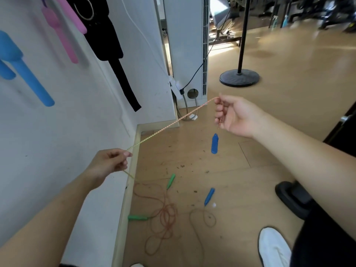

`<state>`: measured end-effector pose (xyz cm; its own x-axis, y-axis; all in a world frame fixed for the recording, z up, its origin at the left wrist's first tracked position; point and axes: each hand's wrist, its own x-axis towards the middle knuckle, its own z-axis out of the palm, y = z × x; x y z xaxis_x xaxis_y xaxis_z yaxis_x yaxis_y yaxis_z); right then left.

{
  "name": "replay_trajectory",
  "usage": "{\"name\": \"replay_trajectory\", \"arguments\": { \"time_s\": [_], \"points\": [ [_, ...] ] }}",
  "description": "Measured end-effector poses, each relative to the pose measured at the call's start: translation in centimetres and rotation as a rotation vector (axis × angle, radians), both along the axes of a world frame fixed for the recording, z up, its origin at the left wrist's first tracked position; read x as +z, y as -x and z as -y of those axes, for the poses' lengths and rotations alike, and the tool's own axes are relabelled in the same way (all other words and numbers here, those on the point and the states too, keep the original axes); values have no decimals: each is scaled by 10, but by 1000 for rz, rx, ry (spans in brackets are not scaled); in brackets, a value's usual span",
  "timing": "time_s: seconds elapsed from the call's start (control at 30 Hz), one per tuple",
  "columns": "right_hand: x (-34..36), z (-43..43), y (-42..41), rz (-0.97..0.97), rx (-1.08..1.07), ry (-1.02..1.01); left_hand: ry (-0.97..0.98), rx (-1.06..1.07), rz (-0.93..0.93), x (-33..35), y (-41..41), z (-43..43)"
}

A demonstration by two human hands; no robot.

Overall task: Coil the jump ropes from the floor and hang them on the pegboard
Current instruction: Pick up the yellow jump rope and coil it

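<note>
the left hand (109,162) and right hand (234,116) each pinch the jump rope (173,123) taut between them, its blue handle (214,143) dangling, but the slack trails into floor (269,112) loops beside the green-handled rope (137,217), so hauling could snag both.

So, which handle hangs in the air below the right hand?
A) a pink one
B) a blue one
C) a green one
B: the blue handle dangles from the rope just under the right hand, off the floor.
</note>
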<state>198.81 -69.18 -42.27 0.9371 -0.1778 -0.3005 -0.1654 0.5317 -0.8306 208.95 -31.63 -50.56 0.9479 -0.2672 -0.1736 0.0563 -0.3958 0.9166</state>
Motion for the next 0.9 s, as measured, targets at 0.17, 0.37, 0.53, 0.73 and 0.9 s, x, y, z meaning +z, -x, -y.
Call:
{"name": "replay_trajectory", "arguments": {
  "time_s": [0.17,0.37,0.53,0.73,0.9],
  "points": [
    [-7,-1,-5,-56,-20,15,9,298,34,-2,-4,-1],
    [-11,-1,-9,-44,-6,-34,-60,257,47,1,-6,8],
    [-12,-3,-10,-7,13,41,-444,-197,308,17,12,34],
    [-22,-21,-8,25,169,332,-193,-516,322,44,54,87],
    [-28,-43,1,-10,380,454,13,-429,282,56,64,99]
  ]
}}
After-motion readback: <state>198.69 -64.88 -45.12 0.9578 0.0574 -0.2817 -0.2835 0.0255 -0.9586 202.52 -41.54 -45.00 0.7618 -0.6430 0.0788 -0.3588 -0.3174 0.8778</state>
